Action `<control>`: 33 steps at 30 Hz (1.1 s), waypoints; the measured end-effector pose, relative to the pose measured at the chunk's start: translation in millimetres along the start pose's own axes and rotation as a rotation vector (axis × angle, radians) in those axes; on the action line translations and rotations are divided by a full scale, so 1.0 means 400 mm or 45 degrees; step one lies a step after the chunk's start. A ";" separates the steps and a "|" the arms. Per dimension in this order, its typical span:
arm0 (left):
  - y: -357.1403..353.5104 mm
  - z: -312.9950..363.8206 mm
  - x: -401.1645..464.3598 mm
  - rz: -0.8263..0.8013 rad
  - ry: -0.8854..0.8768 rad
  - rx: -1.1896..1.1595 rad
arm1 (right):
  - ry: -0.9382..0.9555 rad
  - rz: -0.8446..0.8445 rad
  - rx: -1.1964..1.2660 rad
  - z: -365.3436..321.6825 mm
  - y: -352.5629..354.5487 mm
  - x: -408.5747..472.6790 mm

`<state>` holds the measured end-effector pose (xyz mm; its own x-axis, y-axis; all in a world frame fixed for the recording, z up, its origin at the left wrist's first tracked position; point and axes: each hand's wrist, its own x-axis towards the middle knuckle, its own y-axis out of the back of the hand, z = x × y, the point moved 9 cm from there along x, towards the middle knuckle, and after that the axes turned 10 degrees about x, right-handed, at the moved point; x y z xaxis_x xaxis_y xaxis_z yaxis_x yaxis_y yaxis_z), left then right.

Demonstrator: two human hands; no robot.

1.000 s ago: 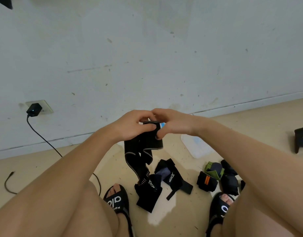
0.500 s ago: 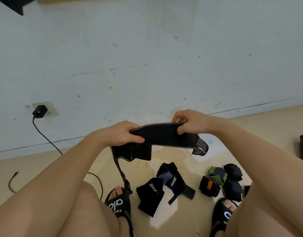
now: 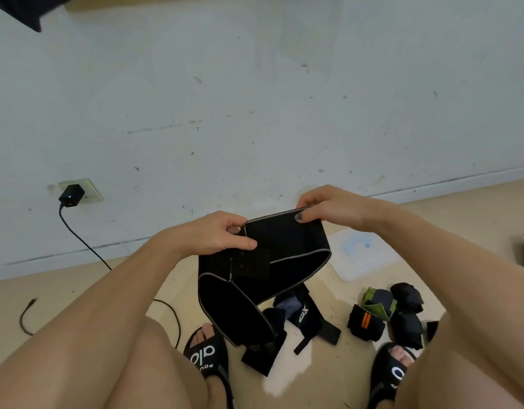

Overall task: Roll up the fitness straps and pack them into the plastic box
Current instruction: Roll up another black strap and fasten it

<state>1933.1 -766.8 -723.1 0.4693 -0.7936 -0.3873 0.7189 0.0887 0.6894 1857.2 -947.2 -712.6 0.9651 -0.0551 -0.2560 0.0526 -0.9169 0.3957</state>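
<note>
Black strap being pinched by left hand and right hand, tan floor and white wall being seen, plastic box being partly hidden.

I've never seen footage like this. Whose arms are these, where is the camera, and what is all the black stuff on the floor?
There is no machine here: a person wears a wide-angle camera on the head, looking down past their own knees at the floor. The left hand and the right hand each keep a grip on one end of a wide black strap with a grey edge; its free end hangs down towards the floor. Below lie loose black straps between the two sandals, and to the right a cluster of rolled straps, one with an orange mark, one green. The pale flat thing beyond looks like clear plastic, perhaps the box or its lid. A charger sits in a wall socket.
</note>
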 end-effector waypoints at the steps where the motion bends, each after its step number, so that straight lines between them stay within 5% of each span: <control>1: 0.006 -0.005 0.002 0.023 0.007 0.030 | -0.026 -0.004 -0.046 0.010 0.003 0.000; 10: -0.004 0.058 0.020 0.101 -0.112 0.068 | -0.014 -0.262 0.064 -0.023 -0.135 0.007; 24: 0.018 0.059 0.012 0.206 -0.120 -0.029 | 0.003 -0.155 0.174 -0.016 -0.097 -0.002; 33: 0.022 0.041 -0.010 0.154 -0.023 -0.195 | -0.031 0.159 0.274 0.021 0.011 0.003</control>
<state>1929.1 -772.7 -705.3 0.5490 -0.7819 -0.2952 0.7280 0.2739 0.6285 1856.5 -954.5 -718.6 0.9540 -0.1803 -0.2396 -0.1249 -0.9654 0.2290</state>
